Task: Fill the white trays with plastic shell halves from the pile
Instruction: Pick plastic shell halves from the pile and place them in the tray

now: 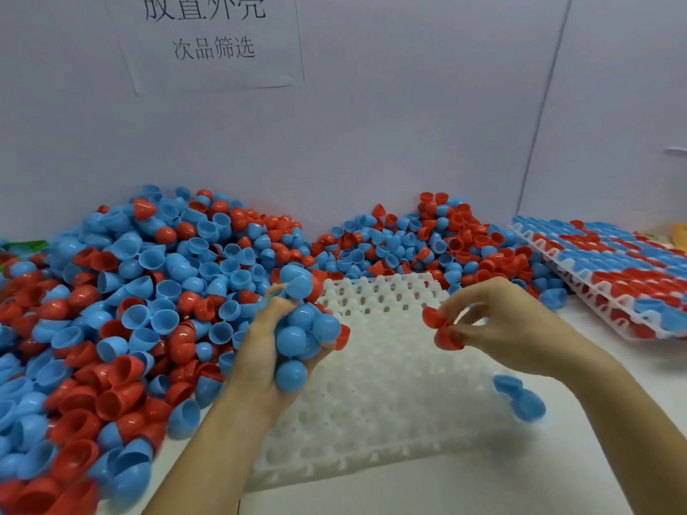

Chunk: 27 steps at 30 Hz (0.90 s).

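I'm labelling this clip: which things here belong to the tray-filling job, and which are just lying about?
Part of the job:
pile of red and blue shells
empty tray
filled trays, stacked at right
left hand, gripping blue shells
right hand, fingers pinching red shells

Lying about:
paper sign on the wall
green item, far left
yellow item, far right

Single head-worn view, wide-angle, facing forward and down; close over the worktop (464, 492), back wall (371, 124) filling upper frame.
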Motion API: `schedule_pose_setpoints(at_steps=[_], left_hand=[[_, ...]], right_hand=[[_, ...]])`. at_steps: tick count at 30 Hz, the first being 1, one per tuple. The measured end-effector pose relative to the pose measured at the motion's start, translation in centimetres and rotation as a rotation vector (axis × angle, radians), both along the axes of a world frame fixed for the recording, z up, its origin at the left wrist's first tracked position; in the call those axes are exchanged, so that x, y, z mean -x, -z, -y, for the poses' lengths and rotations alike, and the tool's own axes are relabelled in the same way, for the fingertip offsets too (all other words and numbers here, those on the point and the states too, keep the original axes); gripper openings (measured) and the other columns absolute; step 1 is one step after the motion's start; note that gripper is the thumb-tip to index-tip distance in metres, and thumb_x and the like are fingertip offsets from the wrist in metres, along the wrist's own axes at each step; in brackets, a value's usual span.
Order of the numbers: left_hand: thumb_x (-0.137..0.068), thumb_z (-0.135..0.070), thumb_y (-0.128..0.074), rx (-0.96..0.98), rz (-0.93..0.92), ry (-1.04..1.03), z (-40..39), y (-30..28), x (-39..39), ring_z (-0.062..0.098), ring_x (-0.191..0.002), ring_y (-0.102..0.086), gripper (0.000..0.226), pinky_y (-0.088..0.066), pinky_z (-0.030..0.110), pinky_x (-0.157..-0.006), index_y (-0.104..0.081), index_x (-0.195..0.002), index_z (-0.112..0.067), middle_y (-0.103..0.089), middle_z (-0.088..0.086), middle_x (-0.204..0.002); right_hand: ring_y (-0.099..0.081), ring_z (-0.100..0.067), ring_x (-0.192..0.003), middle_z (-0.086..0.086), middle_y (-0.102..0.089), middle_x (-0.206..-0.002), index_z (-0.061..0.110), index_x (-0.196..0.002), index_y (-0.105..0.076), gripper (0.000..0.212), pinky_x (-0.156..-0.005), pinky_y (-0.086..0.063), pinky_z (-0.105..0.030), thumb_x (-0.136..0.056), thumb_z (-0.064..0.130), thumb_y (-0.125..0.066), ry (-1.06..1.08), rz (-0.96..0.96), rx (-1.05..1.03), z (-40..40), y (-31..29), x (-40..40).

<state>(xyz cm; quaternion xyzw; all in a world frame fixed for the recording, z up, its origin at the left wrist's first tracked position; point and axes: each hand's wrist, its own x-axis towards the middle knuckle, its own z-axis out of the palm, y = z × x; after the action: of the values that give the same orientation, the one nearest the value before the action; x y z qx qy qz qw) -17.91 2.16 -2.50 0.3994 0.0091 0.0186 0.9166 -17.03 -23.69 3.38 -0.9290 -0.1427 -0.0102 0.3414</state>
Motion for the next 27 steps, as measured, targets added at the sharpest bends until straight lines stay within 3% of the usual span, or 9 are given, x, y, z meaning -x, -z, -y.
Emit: schedule_pose_setpoints(at_steps=[3,5,9,13,17,21,23,27], left_hand=[[-0.068,-0.026,-0.069,-0.003,0.013,0.016,0.3,0.0,0.1,0.014,-0.057,-0.064,0.028,-0.058,0.037,-0.053,-0.062,-0.094,-0.02,-0.063,0.002,-0.067],[-0.068,-0.026,-0.069,-0.005,0.01,0.019,0.4,0.0,0.2,0.015,-0.058,-0.065,0.025,-0.059,0.038,-0.055,-0.064,-0.091,-0.021,-0.064,0.002,-0.067],[-0.069,-0.026,-0.069,-0.007,0.009,0.014,0.4,-0.1,0.3,0.015,-0.06,-0.066,0.023,-0.06,0.039,-0.055,-0.065,-0.092,-0.021,-0.065,0.003,-0.068],[-0.069,-0.026,-0.068,0.003,0.016,0.019,0.5,-0.2,0.4,0.015,-0.058,-0.065,0.023,-0.059,0.038,-0.054,-0.064,-0.091,-0.022,-0.064,0.002,-0.067],[-0.069,-0.025,-0.068,0.006,0.013,0.025,0.4,-0.2,0.4,0.015,-0.058,-0.065,0.025,-0.059,0.038,-0.054,-0.062,-0.092,-0.021,-0.064,0.002,-0.068],[-0.069,-0.025,-0.069,0.017,-0.004,0.027,0.3,-0.2,0.3,0.015,-0.06,-0.066,0.029,-0.059,0.037,-0.054,-0.061,-0.097,-0.019,-0.065,0.003,-0.069],[-0.07,-0.026,-0.069,0.014,-0.009,0.026,0.2,-0.1,0.3,0.016,-0.06,-0.066,0.027,-0.058,0.038,-0.054,-0.062,-0.095,-0.019,-0.064,0.004,-0.069],[-0.069,-0.027,-0.071,0.016,-0.017,0.025,0.1,0.0,0.2,0.017,-0.062,-0.067,0.021,-0.058,0.038,-0.056,-0.067,-0.088,-0.02,-0.065,0.005,-0.071]], right_hand=[[-0.06,-0.005,-0.081,0.022,-0.062,-0.085,0.039,-0.09,-0.068,0.024,-0.059,-0.045,-0.014,-0.087,0.016,-0.073,0.002,-0.008,0.32,1.7,0.1,1.0],[-0.059,-0.004,-0.079,0.023,-0.06,-0.084,0.039,-0.092,-0.068,0.022,-0.057,-0.044,-0.013,-0.088,0.018,-0.072,0.007,-0.032,0.415,2.6,0.3,1.6],[-0.06,-0.004,-0.079,0.022,-0.058,-0.086,0.037,-0.094,-0.071,0.016,-0.059,-0.048,-0.012,-0.086,0.025,-0.076,0.026,-0.109,0.449,3.3,1.3,2.6],[-0.062,-0.005,-0.083,0.021,-0.059,-0.092,0.035,-0.103,-0.071,0.024,-0.074,-0.056,-0.016,-0.085,0.019,-0.075,0.017,-0.147,0.477,2.9,2.7,2.9],[-0.06,-0.004,-0.082,0.023,-0.055,-0.09,0.035,-0.104,-0.071,0.025,-0.068,-0.053,-0.011,-0.085,0.021,-0.076,0.012,-0.142,0.489,2.9,2.4,2.9],[-0.059,-0.003,-0.085,0.024,-0.056,-0.092,0.041,-0.098,-0.068,0.022,-0.066,-0.052,-0.012,-0.085,0.025,-0.076,-0.009,-0.155,0.513,3.0,1.9,2.9],[-0.058,-0.003,-0.084,0.025,-0.055,-0.092,0.047,-0.084,-0.063,0.024,-0.063,-0.05,-0.011,-0.086,0.026,-0.075,-0.017,-0.15,0.532,2.9,1.5,2.8],[-0.059,-0.004,-0.086,0.022,-0.057,-0.094,0.048,-0.077,-0.056,0.033,-0.073,-0.055,-0.014,-0.085,0.023,-0.076,-0.019,-0.143,0.561,2.5,1.4,2.4]])
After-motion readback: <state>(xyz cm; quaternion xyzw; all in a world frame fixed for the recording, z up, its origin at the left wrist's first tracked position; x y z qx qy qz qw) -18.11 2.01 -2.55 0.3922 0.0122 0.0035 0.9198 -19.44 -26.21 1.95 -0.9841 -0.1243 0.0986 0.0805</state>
